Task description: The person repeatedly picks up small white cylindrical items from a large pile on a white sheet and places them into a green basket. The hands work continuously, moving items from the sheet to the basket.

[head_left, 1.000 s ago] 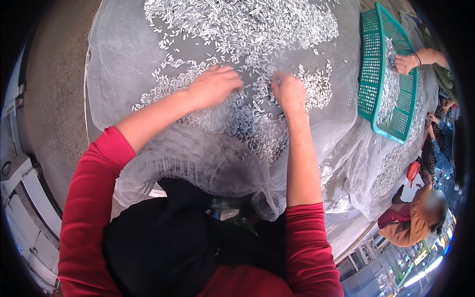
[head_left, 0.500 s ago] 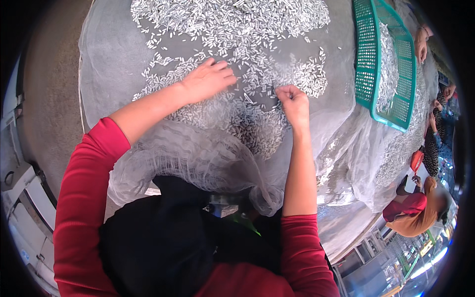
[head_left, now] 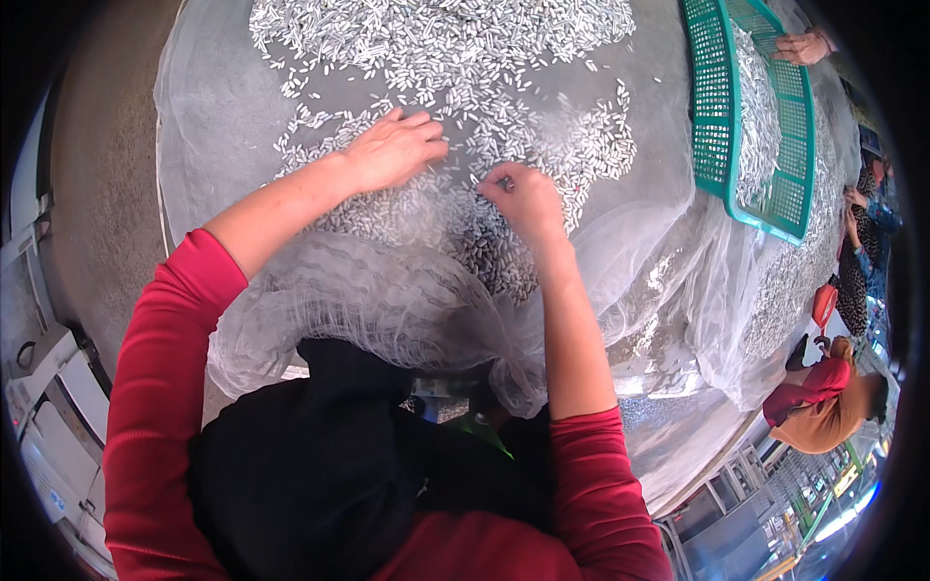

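Many small silvery-white, capsule-shaped pieces (head_left: 436,48) lie spread over a table covered with pale mesh cloth (head_left: 208,126). My left hand (head_left: 397,150) rests over the loose pieces with its fingers stretched out, holding nothing that shows. To its right, my right hand (head_left: 528,198) is closed in a pinch above the pieces. Its fingertips are beside a single whiter piece (head_left: 475,180), and what lies between them is too small to make out. A darker heap of pieces (head_left: 499,261) sits just below my right hand.
On the right stands a green plastic basket (head_left: 712,107) holding more silvery pieces, with another person's hand (head_left: 804,46) at its far side. Bunched mesh (head_left: 387,300) lies along the near edge. Other people, one in an orange covering (head_left: 823,416), are at the far right.
My right hand has moved left, toward the single whiter piece, still pinched. My left hand stays spread over the pieces. The other person's hand has moved to the basket's rim.
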A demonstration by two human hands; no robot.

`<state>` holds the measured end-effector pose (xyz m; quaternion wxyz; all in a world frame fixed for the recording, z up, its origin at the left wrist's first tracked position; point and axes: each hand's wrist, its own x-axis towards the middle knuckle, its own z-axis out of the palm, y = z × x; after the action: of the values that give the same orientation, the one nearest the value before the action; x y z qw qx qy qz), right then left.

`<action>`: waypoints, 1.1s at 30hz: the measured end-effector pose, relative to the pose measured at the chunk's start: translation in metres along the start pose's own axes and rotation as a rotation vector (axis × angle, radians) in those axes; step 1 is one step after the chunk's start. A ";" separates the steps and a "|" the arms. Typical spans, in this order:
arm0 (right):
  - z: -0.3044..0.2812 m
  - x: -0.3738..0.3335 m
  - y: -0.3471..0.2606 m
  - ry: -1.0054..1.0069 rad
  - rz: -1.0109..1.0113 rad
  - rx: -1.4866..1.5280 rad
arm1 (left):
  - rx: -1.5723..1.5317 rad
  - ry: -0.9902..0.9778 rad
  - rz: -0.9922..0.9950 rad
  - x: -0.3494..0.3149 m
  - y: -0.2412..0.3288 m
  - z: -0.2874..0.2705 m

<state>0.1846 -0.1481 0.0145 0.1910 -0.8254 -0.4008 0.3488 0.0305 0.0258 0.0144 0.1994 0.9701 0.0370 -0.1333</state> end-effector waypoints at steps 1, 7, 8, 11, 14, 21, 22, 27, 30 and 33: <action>0.007 -0.001 -0.002 0.001 0.036 -0.089 | 0.020 0.002 0.009 0.000 0.001 -0.002; 0.005 -0.008 0.005 -0.012 0.020 0.324 | -0.570 0.165 -0.407 -0.013 -0.008 -0.014; 0.000 -0.009 0.008 -0.108 0.030 0.648 | -0.550 0.174 -0.435 -0.017 -0.012 -0.016; -0.011 -0.012 0.014 -0.356 0.111 1.353 | -0.433 0.247 -0.415 -0.034 -0.020 -0.015; -0.011 -0.011 0.013 -0.520 0.012 1.663 | -0.198 0.287 -0.328 -0.037 -0.015 -0.005; -0.004 -0.009 -0.002 -0.529 -0.001 1.604 | 0.022 0.110 -0.314 -0.027 -0.009 0.002; -0.003 -0.010 -0.004 -0.514 0.010 1.606 | 0.037 0.113 -0.305 -0.026 -0.009 0.002; 0.004 -0.008 -0.006 -0.360 0.234 1.494 | 0.100 0.065 -0.271 -0.024 -0.004 0.000; 0.006 -0.007 -0.011 -0.348 0.319 1.455 | 0.056 0.081 -0.276 -0.023 0.005 -0.017; 0.009 -0.007 -0.024 -0.302 0.414 1.486 | 0.008 0.241 -0.141 -0.019 0.036 -0.034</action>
<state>0.1624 -0.1389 0.0259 0.5677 -0.4828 0.0781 0.6622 0.0249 0.0059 0.0637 0.1799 0.9749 0.1281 -0.0298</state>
